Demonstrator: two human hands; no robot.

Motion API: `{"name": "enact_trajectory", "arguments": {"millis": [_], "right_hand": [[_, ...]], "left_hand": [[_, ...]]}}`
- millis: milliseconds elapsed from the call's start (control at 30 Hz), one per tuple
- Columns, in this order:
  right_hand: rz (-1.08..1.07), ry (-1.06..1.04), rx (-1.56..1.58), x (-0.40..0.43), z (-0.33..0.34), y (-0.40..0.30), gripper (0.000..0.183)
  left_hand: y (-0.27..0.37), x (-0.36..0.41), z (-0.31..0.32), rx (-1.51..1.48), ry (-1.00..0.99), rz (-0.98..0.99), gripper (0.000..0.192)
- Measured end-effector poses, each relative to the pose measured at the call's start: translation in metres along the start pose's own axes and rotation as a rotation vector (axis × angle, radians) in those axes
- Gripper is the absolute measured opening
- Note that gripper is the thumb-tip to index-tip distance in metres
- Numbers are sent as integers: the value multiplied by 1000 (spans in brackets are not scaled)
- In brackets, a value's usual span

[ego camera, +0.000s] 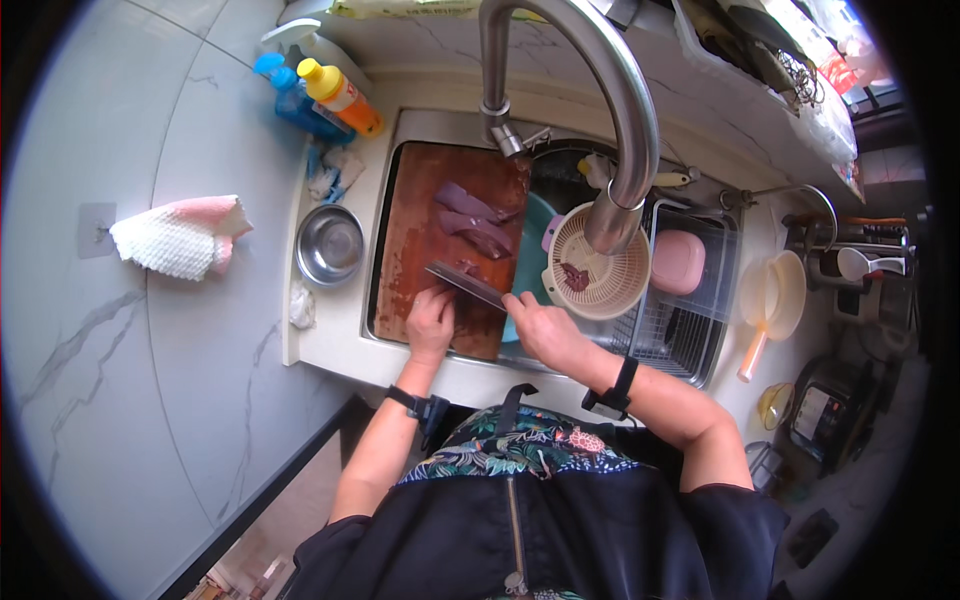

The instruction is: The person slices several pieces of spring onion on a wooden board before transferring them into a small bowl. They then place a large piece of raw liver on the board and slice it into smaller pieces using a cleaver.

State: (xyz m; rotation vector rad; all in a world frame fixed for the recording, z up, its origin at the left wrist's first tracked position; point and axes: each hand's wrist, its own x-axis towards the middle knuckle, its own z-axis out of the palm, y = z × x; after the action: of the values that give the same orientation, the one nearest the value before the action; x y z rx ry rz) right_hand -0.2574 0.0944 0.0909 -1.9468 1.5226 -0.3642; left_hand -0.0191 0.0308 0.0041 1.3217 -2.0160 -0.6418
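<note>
My right hand (541, 327) is closed on the handle end of a kitchen knife (469, 285), whose wide metal blade stands over a wooden cutting board (405, 217). My left hand (431, 315) rests on the board at the near side of the blade, fingers curled; whether it grips a piece of meat is hidden. Beyond the blade lie dark red slabs of raw meat (476, 229), with small pieces close to the blade. The board spans the left part of the sink. Right of it, a cream plastic colander (637, 281) holds a few cut meat pieces (575, 277).
A steel faucet (637, 97) arches over the sink. Beneath the colander is a teal basin (531, 262). A steel bowl (330, 246) and bottles (337, 94) stand at left. A wire rack (675, 352) with a pink container (678, 262) and a strainer (784, 296) are at right.
</note>
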Motion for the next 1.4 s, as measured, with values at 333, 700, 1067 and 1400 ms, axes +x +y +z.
{"name": "enact_trajectory", "arguments": {"millis": [333,700,1067,1400], "right_hand": [[22,86,104,-13,3,-5,43],[22,-31,66,2,24,-2,34],[57,38,141,-31,16,-1,38],[38,-67,89,-44,19,-2,40]], "left_hand": [[4,0,-1,13,-1,-27,16],[-6,-5,6,60,-28,-21,15],[7,-8,-1,-71,47,-60,21],[1,-12,7,2,36,-31,24]]}}
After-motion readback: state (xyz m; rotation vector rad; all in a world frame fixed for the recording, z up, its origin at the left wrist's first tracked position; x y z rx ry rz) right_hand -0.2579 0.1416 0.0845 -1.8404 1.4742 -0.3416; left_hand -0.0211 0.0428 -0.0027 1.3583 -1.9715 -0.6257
